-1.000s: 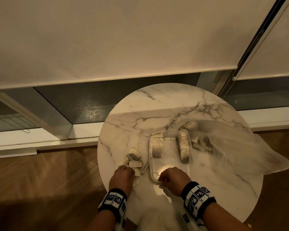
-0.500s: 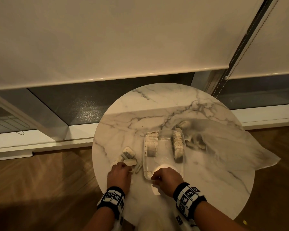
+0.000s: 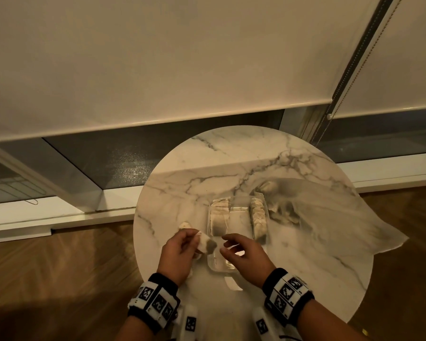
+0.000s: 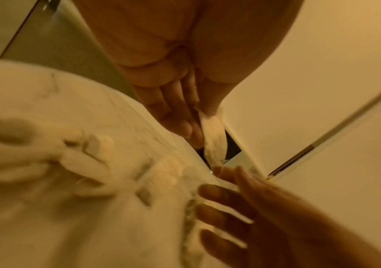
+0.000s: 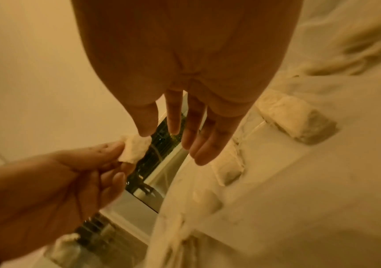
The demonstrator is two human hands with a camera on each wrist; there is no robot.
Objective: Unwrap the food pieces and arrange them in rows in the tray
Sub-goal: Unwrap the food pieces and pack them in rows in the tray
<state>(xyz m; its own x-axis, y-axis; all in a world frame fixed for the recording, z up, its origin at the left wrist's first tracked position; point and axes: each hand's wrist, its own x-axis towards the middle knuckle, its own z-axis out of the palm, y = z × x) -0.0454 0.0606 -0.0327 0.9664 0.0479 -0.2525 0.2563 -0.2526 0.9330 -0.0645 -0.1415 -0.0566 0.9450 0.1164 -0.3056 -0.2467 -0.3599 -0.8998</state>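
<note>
A clear plastic tray stands on the round marble table, with one row of pale food pieces along its left side and another row along its right. My left hand is raised over the table just left of the tray and pinches a wrapped food piece between thumb and fingers. My right hand hovers over the tray's near end, fingers straight and spread, holding nothing, its fingertips close to the piece.
One more wrapped piece lies on the table behind my left hand. A large crumpled plastic bag with several pieces inside spreads over the table's right side and past its edge. Wooden floor and a window with blinds surround the table.
My left hand has lifted a wrapped piece off the table and brought it toward the tray. The right hand has left the table by the tray's near edge, risen and straightened its fingers.
</note>
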